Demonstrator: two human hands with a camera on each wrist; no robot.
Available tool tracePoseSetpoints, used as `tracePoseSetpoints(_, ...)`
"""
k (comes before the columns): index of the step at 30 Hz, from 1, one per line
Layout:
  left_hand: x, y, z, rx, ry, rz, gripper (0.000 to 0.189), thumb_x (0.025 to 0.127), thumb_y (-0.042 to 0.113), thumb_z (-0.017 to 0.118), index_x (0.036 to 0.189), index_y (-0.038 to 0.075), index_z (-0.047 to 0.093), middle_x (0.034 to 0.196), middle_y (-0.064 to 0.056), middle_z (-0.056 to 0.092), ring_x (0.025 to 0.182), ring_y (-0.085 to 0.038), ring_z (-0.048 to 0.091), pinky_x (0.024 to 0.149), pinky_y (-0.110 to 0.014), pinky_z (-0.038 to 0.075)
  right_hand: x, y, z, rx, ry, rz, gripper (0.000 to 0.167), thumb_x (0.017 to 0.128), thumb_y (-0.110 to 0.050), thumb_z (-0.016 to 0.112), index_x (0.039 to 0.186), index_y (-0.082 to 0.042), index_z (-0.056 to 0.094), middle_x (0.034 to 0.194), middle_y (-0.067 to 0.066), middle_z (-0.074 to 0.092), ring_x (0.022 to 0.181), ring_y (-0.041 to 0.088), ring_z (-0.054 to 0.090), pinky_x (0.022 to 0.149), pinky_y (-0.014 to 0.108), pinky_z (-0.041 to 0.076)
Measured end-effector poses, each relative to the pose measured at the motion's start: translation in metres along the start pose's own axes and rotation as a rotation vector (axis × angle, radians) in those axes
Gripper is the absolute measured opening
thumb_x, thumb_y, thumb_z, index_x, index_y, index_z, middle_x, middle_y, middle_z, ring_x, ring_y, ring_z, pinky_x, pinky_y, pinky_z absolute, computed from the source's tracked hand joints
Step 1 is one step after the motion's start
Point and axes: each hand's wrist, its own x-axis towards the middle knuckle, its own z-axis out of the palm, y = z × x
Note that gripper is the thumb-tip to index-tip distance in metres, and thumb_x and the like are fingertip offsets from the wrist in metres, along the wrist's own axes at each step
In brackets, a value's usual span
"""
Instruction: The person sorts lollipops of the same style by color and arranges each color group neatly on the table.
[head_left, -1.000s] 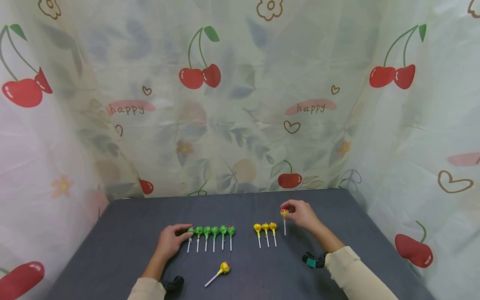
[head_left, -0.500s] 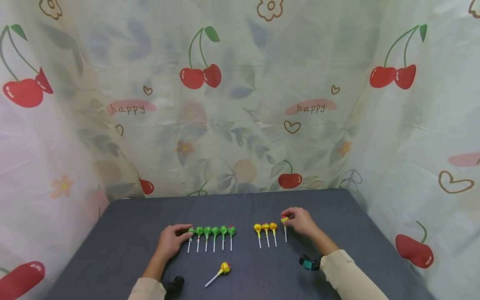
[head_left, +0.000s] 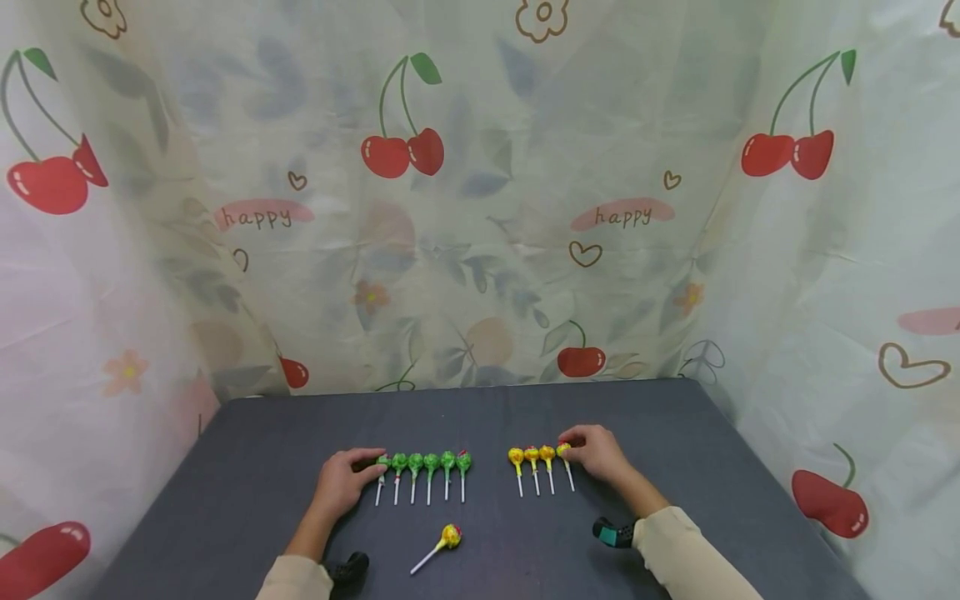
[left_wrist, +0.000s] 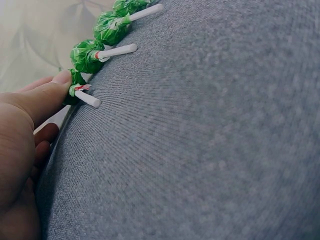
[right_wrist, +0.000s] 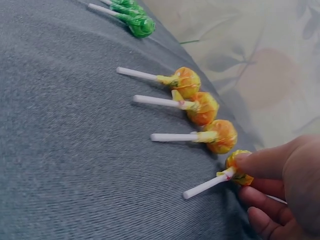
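Observation:
My left hand (head_left: 343, 483) pinches the head of the leftmost green lollipop (left_wrist: 76, 80), which ends a row of several green lollipops (head_left: 431, 463) with sticks toward me. At the right, my right hand (head_left: 598, 454) pinches the head of a yellow lollipop (right_wrist: 240, 167) between thumb and fingers. That lollipop is at the right end of a row of yellow lollipops (head_left: 532, 455), its stick slanting slightly compared with its neighbours. Nearer to me, between the rows, another yellow lollipop (head_left: 450, 536) lies diagonally, touched by neither hand.
The lollipops lie on a dark grey cloth-covered table (head_left: 510, 550). Behind it and along both sides hangs a curtain (head_left: 480, 275) printed with cherries. A gap separates the green row from the yellow row. Each wrist wears a dark strap (head_left: 613, 533).
My right hand has brought its yellow lollipop toward me and left, up to the end of the yellow row. The left hand has stayed on the green lollipop.

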Motion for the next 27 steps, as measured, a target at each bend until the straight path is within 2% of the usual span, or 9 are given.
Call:
tracePoseSetpoints(9, -0.0003, 0.0025, -0.0007, 0.001, 0.006, 0.005, 0.028, 0.084, 0.023, 0.077, 0.112, 0.017, 0.076, 0.109, -0.007, 0.069, 0.103, -0.031, 0.060, 0.091, -0.051, 0.045, -0.0034, 0.0027, 0.0073, 0.021, 0.072, -0.008, 0.013, 0.080, -0.006, 0.079, 0.092, -0.007, 0.075, 0.086, 0.001, 0.070, 0.079, 0.016, 0.063, 0.074, 0.038, 0.052)
tracePoseSetpoints(17, -0.0010, 0.0023, -0.0011, -0.003, -0.002, -0.003, 0.028, 0.085, 0.023, 0.077, 0.112, 0.016, 0.075, 0.111, -0.007, 0.069, 0.105, -0.032, 0.059, 0.092, -0.052, 0.044, -0.0043, 0.0029, 0.0088, 0.023, 0.043, 0.008, 0.015, 0.082, -0.006, 0.078, 0.097, -0.007, 0.075, 0.089, 0.001, 0.069, 0.079, 0.015, 0.062, 0.074, 0.038, 0.052)
tracePoseSetpoints(27, -0.0007, 0.0027, -0.0010, 0.008, -0.006, -0.007, 0.028, 0.085, 0.024, 0.076, 0.113, 0.017, 0.075, 0.112, -0.008, 0.069, 0.106, -0.033, 0.059, 0.092, -0.052, 0.044, -0.0066, 0.0028, 0.0056, 0.080, 0.032, 0.003, 0.019, 0.082, -0.003, 0.077, 0.101, -0.003, 0.074, 0.092, 0.003, 0.069, 0.082, 0.018, 0.063, 0.077, 0.040, 0.053)
